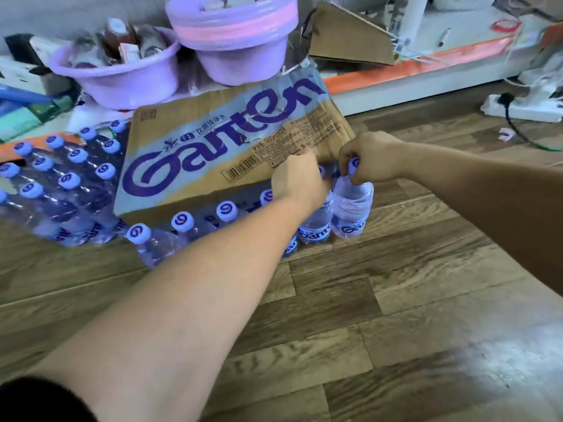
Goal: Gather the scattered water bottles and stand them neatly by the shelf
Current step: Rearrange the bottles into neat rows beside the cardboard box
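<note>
Several clear water bottles with white caps and purple labels stand in a row (182, 229) on the wooden floor, along the front of a Ganten cardboard box (213, 147). My right hand (370, 158) grips the neck of the rightmost bottle (350, 211), which stands upright at the row's right end. My left hand (297, 178) grips the top of the bottle beside it (316, 226); its cap is hidden under my fingers. A shrink-wrapped pack of bottles (61, 178) sits to the left of the box.
Two purple plastic basins (122, 77) with clutter stand behind the box. A low white shelf base with an orange strip (411, 71) runs along the back right. A white power strip with a black cable (518, 108) lies on the floor at right. Bare wooden floor (365, 330) lies in front.
</note>
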A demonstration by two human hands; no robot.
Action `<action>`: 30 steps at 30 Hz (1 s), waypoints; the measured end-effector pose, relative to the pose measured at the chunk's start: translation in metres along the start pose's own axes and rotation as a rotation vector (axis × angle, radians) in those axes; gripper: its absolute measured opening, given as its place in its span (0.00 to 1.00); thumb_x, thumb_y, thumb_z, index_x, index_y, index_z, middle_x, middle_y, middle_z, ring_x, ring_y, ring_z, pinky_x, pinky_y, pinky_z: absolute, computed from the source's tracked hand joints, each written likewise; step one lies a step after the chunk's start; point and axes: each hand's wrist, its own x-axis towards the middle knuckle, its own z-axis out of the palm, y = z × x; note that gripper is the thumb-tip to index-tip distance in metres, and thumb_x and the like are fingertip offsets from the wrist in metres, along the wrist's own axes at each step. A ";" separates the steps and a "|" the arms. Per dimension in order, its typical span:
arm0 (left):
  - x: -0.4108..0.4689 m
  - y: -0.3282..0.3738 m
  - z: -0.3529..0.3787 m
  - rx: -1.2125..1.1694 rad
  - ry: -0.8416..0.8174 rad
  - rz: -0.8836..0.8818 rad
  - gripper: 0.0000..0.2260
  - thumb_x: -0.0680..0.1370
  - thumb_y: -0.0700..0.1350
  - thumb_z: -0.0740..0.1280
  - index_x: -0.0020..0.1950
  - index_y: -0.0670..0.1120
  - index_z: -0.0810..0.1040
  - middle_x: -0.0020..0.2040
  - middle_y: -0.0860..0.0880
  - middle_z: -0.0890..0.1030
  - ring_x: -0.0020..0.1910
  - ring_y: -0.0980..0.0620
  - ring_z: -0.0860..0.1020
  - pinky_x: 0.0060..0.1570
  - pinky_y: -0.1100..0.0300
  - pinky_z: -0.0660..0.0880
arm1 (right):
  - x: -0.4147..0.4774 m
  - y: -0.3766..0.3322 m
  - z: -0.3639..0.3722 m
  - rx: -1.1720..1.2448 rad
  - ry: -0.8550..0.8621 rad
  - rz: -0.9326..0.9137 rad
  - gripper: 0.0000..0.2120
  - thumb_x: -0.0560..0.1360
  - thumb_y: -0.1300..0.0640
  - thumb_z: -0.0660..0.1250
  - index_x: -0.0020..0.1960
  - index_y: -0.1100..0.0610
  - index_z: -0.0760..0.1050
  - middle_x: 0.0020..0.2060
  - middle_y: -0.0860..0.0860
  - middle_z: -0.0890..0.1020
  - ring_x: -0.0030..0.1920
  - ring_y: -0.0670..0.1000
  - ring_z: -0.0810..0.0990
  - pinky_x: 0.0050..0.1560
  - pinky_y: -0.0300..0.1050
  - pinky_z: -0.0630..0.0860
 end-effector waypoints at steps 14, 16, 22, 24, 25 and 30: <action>-0.003 -0.011 0.023 0.395 -0.060 0.167 0.13 0.78 0.40 0.63 0.61 0.39 0.68 0.53 0.41 0.81 0.53 0.40 0.79 0.38 0.55 0.65 | -0.007 0.009 0.024 0.032 0.081 0.033 0.15 0.68 0.62 0.71 0.54 0.57 0.77 0.48 0.59 0.79 0.43 0.55 0.74 0.43 0.43 0.71; -0.002 -0.013 0.019 0.485 -0.053 0.206 0.15 0.77 0.44 0.65 0.62 0.41 0.68 0.54 0.42 0.81 0.57 0.41 0.77 0.42 0.55 0.63 | -0.009 0.007 0.028 0.110 0.117 0.074 0.13 0.68 0.63 0.70 0.52 0.58 0.78 0.47 0.59 0.81 0.39 0.54 0.76 0.42 0.43 0.74; -0.007 -0.014 0.002 0.471 -0.068 0.269 0.19 0.78 0.53 0.63 0.64 0.43 0.68 0.59 0.43 0.79 0.62 0.42 0.72 0.57 0.52 0.67 | -0.008 0.003 0.035 0.233 0.155 0.181 0.10 0.70 0.60 0.73 0.45 0.54 0.73 0.37 0.51 0.79 0.23 0.46 0.77 0.32 0.39 0.73; -0.011 -0.016 -0.008 0.430 -0.044 0.302 0.21 0.78 0.58 0.58 0.63 0.44 0.68 0.59 0.43 0.79 0.62 0.42 0.72 0.59 0.51 0.66 | -0.007 0.001 0.034 0.240 0.152 0.214 0.11 0.70 0.59 0.73 0.45 0.54 0.71 0.32 0.50 0.77 0.25 0.47 0.77 0.29 0.37 0.70; -0.012 -0.019 -0.015 0.413 -0.033 0.317 0.21 0.78 0.58 0.57 0.63 0.44 0.68 0.59 0.43 0.78 0.62 0.42 0.72 0.59 0.50 0.67 | -0.007 -0.002 0.033 0.214 0.137 0.219 0.11 0.70 0.59 0.73 0.47 0.55 0.72 0.34 0.51 0.78 0.27 0.49 0.78 0.30 0.39 0.71; -0.016 -0.049 -0.052 0.271 -0.003 0.307 0.21 0.79 0.57 0.58 0.63 0.43 0.67 0.61 0.42 0.75 0.63 0.42 0.72 0.58 0.49 0.71 | -0.008 -0.035 0.012 -0.339 -0.019 0.203 0.25 0.72 0.42 0.68 0.62 0.55 0.70 0.59 0.58 0.76 0.57 0.60 0.78 0.45 0.48 0.72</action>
